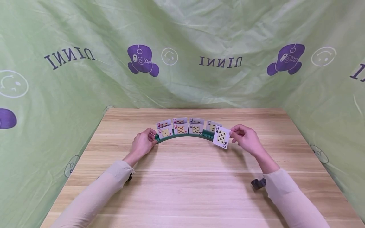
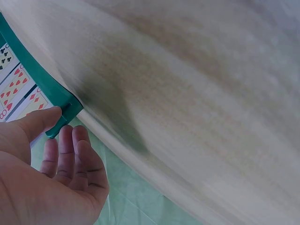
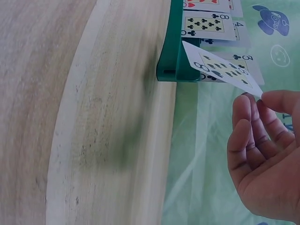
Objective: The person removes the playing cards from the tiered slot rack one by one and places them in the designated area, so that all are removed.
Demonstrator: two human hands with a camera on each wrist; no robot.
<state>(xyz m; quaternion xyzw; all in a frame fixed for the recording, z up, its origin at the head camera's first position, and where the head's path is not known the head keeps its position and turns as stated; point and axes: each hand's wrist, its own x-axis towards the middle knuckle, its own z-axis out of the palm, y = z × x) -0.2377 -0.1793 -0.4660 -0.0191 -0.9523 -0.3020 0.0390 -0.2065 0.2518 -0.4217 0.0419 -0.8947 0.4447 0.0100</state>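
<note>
A curved green card holder [image 1: 208, 135] stands on the table with playing cards upright in two rows. My left hand [image 1: 142, 141] grips its left end, thumb on the front [image 2: 44, 119] and fingers behind. Between thumb and fingertips of my right hand [image 1: 246, 138] is an eight of spades [image 1: 221, 137]. That card tilts just in front of the holder's right end, its lower edge close to the green rail in the right wrist view. The front row holds a five of diamonds [image 1: 165, 132], an eight of hearts [image 1: 181, 129] and an eight of clubs [image 1: 195, 129].
Behind them stand a nine [image 1: 163, 123], a seven [image 1: 180, 120], a four of clubs [image 1: 196, 121] and a three of clubs [image 1: 212, 126]. The light wood table [image 1: 182, 183] reaches back to a green printed curtain [image 1: 182, 85] that also hangs at both sides.
</note>
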